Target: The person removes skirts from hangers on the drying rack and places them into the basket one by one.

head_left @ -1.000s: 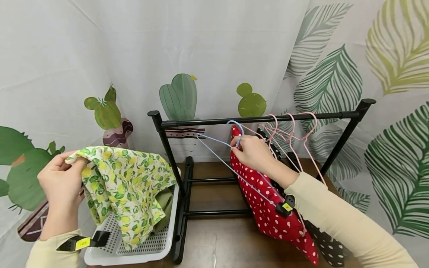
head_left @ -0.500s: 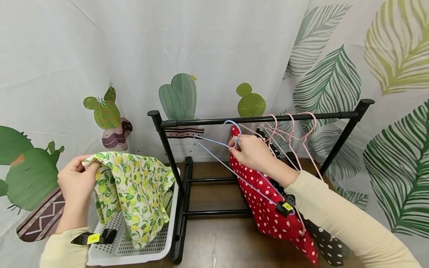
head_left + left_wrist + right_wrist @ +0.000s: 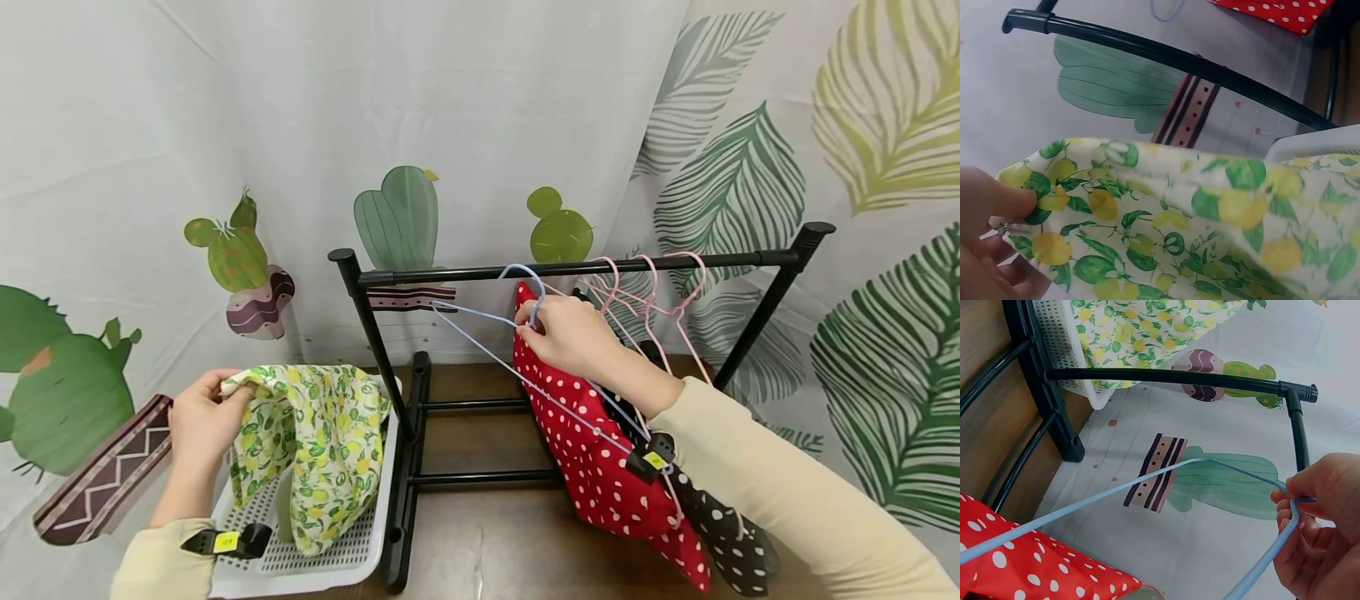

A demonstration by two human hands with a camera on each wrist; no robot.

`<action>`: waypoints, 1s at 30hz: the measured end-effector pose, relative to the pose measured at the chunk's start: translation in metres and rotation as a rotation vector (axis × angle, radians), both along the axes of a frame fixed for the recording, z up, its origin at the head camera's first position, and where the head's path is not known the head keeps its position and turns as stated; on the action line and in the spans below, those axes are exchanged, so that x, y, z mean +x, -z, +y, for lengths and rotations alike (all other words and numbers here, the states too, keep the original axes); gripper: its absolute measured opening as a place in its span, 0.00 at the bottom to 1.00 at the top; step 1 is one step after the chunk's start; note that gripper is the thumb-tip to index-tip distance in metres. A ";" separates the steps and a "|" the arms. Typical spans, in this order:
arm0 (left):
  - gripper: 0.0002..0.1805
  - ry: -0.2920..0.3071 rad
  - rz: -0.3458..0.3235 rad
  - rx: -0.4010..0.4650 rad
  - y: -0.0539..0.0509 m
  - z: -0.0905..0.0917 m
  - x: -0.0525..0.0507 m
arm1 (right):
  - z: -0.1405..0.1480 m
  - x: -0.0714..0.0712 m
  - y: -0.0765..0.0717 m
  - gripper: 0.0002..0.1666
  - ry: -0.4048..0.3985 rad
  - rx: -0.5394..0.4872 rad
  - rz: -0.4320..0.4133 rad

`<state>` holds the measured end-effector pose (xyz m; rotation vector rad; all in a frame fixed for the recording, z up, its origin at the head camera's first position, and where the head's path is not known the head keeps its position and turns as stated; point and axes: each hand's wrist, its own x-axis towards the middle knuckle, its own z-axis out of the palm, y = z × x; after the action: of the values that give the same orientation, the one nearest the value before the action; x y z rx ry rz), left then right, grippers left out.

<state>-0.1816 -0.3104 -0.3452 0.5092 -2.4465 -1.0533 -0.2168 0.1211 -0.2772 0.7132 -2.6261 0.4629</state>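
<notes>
My left hand (image 3: 210, 412) pinches a corner of a lemon-print cloth (image 3: 337, 467), which drapes down over the white basket (image 3: 352, 577). In the left wrist view the thumb (image 3: 1013, 203) presses on the cloth's edge. A light blue hanger (image 3: 1085, 502) is held by my right hand (image 3: 570, 333), its fingers around the neck just below the hook. The hook stands at the black rack's top bar (image 3: 465, 274); whether it touches the bar I cannot tell. No garment is on this hanger. Beside it hangs a red polka-dot garment (image 3: 600, 475).
Several pink hangers (image 3: 684, 310) hang on the right part of the bar. A black polka-dot garment (image 3: 731, 550) hangs behind the red one. The rack's left foot (image 3: 400, 533) stands close against the basket. A printed curtain (image 3: 465, 100) closes off the back.
My left hand has moved right and down with the lemon-print cloth, which now bunches lower over the basket. The right hand keeps the blue hanger at nearly the same spot.
</notes>
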 end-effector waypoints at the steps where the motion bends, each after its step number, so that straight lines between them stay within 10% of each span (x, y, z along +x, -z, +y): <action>1: 0.09 0.015 -0.018 -0.021 0.002 0.000 0.000 | 0.000 0.000 -0.001 0.07 -0.001 0.004 0.004; 9: 0.12 0.113 -0.075 -0.163 0.025 0.002 -0.002 | 0.002 0.003 -0.007 0.07 -0.007 0.032 0.013; 30: 0.16 0.270 -0.110 -0.209 0.068 0.010 -0.001 | 0.011 0.013 -0.031 0.08 -0.015 0.057 0.038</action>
<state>-0.1821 -0.3008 -0.4132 0.1761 -2.7401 -0.8730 -0.2034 0.1323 -0.2464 0.7521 -2.6091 0.3768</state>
